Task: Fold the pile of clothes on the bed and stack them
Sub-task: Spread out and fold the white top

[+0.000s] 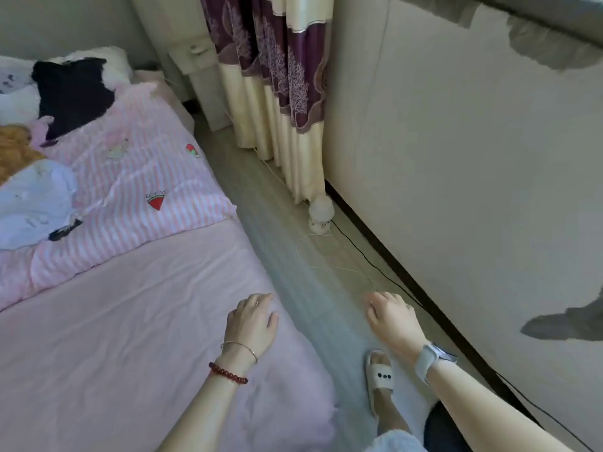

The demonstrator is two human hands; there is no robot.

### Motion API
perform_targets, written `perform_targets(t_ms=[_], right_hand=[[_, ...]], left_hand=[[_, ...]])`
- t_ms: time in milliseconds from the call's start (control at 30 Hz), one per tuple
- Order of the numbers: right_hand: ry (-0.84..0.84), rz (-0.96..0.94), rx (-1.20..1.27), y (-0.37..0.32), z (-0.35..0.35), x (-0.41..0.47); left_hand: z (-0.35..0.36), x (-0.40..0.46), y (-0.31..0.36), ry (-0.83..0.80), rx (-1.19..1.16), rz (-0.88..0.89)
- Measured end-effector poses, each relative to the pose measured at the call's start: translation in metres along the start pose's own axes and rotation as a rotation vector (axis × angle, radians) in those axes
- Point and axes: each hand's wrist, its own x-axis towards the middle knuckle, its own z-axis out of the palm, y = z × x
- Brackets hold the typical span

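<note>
Clothes lie in a loose pile at the far left of the bed [114, 321]: a black garment [71, 93], an orange-brown one [16, 148] and a pale blue one [32, 197], all on a pink striped quilt [137, 177]. My left hand [251, 321] hovers over the bed's right edge, palm down, fingers loosely bent, holding nothing. My right hand [391, 318] hangs over the floor beside the bed, fingers relaxed and empty. Both hands are far from the clothes.
A narrow strip of wooden floor [293, 256] runs between the bed and the wall. A small white lamp [321, 213] with cables stands at the foot of a purple and cream curtain [277, 93]. My foot in a white slipper [378, 380] is on the floor.
</note>
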Motion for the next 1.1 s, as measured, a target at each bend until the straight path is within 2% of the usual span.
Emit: perform_targets(t_ms=[133,267,467,667,800,933,1100], right_hand=[[-0.061,-0.139,-0.047,0.022,-0.031,0.081],[-0.097,-0.199,-0.081,0.027,-0.063,0.148],[-0.199,-0.456,-0.159,-0.032,-0.088,0.258],[-0.196,-0.613,-0.158,-0.149,-0.093,0.392],[-0.240,-0.704,-0.214,-0.269,-0.107,0.483],[-0.223,-0.847,-0.165,-0.380,-0.124,0.545],[-0.344,-1.022,-0.128,-0.504,-0.121,0.614]], left_hand=[[0.005,0.054,0.026,0.009,-0.063,-0.195],[-0.005,0.103,0.057,0.074,-0.179,-0.325],[-0.041,0.168,0.044,0.227,-0.265,-0.509],[-0.094,0.266,-0.038,0.297,-0.260,-0.646],[-0.160,0.334,-0.113,0.395,-0.307,-0.724],[-0.226,0.386,-0.187,0.446,-0.329,-0.777],[-0.281,0.444,-0.276,0.509,-0.393,-0.920]])
